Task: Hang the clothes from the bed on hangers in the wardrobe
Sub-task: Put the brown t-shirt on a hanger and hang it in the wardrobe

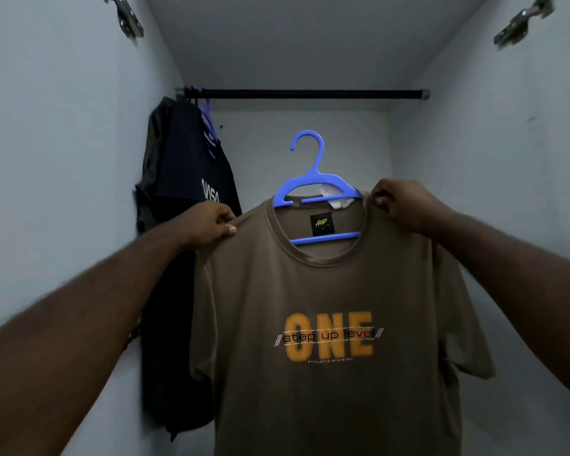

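A brown T-shirt (326,307) fills the lower centre of the frame, hanging on a blue hanger (313,189) whose hook points up, below the dark rail (310,93) and not touching it. The left hand (211,228) pinches the shirt's shoulder at centre left; the right hand (399,205) grips the other shoulder at centre right. Dark shirts (185,179) hang at the rail's left end inside the wardrobe (474,159).

Left forearm (96,307) and right forearm (514,268): bare along the visible length. Left hand (211,227) and right hand (399,205): bare, fingernails short.
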`<state>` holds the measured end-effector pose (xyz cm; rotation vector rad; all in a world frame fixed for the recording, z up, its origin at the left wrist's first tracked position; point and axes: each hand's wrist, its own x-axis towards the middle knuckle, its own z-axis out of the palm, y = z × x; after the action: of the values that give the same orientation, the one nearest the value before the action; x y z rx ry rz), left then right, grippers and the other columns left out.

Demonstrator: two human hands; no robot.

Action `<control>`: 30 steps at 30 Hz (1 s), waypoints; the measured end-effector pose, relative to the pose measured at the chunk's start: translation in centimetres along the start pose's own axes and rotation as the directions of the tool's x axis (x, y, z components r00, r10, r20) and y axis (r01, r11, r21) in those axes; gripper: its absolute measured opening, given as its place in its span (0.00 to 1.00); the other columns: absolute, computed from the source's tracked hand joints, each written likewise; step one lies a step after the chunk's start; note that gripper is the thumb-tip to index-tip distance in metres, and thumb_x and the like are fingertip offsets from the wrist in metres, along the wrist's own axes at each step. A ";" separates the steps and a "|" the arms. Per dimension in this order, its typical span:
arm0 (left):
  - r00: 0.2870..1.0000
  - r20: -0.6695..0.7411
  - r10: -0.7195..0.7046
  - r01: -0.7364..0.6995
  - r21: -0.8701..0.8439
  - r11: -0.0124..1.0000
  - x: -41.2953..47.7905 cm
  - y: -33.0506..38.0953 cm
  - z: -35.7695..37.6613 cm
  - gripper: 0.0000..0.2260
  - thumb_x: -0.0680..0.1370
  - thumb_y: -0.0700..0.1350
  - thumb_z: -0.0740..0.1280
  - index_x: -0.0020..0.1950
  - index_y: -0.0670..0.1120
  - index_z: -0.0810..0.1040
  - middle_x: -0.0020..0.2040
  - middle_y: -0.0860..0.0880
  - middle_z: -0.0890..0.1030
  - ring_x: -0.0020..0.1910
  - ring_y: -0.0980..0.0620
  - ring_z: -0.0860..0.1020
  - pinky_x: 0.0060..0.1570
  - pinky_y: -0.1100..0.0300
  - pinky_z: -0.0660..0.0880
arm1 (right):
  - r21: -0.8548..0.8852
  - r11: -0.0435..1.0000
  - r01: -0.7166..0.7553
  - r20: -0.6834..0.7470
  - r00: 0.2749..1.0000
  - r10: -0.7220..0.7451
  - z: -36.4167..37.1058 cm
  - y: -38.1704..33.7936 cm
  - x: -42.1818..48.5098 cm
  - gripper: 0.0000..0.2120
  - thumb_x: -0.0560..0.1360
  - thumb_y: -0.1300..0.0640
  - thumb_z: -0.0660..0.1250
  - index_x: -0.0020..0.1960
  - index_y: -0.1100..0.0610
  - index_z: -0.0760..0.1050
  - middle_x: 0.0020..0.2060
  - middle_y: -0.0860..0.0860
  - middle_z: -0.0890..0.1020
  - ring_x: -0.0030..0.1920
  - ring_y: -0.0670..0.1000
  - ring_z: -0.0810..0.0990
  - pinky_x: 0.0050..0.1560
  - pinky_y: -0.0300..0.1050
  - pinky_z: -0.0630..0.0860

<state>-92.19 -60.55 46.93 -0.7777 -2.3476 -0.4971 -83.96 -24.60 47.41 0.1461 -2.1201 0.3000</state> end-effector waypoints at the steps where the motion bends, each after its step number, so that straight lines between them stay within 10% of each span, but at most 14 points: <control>1: 1.000 -0.023 -0.014 0.015 0.056 0.998 1.3 0.1 -0.6 0.07 0.78 0.43 0.69 0.55 0.44 0.80 0.49 0.48 0.82 0.48 0.51 0.79 0.48 0.59 0.71 | -0.003 1.000 0.009 -0.007 1.000 -0.009 0.5 0.2 1.7 0.09 0.78 0.66 0.64 0.56 0.63 0.79 0.53 0.59 0.82 0.54 0.58 0.78 0.43 0.36 0.63; 9: 0.972 -0.185 -0.143 0.179 0.197 0.964 7.4 0.0 -3.2 0.08 0.75 0.46 0.73 0.51 0.45 0.80 0.50 0.47 0.82 0.47 0.51 0.78 0.47 0.59 0.71 | 0.098 0.989 0.107 -0.059 0.993 -0.102 5.4 2.9 12.5 0.09 0.77 0.66 0.65 0.55 0.62 0.80 0.51 0.57 0.83 0.53 0.56 0.78 0.45 0.38 0.64; 16: 0.982 -0.101 -0.159 0.168 0.086 0.982 12.2 5.4 -1.5 0.18 0.84 0.53 0.57 0.49 0.45 0.83 0.49 0.46 0.84 0.51 0.47 0.81 0.58 0.48 0.77 | 0.226 0.938 0.261 -0.124 0.963 -0.238 10.1 7.4 17.6 0.08 0.77 0.66 0.64 0.53 0.60 0.79 0.46 0.53 0.80 0.48 0.51 0.75 0.46 0.40 0.66; 30: 0.900 -0.408 -0.153 0.210 0.101 0.972 16.7 6.4 0.9 0.05 0.74 0.41 0.74 0.44 0.45 0.79 0.45 0.43 0.84 0.44 0.49 0.81 0.53 0.50 0.77 | 0.441 0.843 0.306 0.035 0.933 -0.357 16.6 12.4 23.1 0.11 0.81 0.59 0.61 0.63 0.52 0.74 0.54 0.49 0.76 0.54 0.49 0.75 0.51 0.43 0.68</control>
<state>-99.27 -48.49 58.14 -0.3488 -2.0517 -0.5059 -112.64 -16.88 56.47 0.8028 -2.0651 0.5589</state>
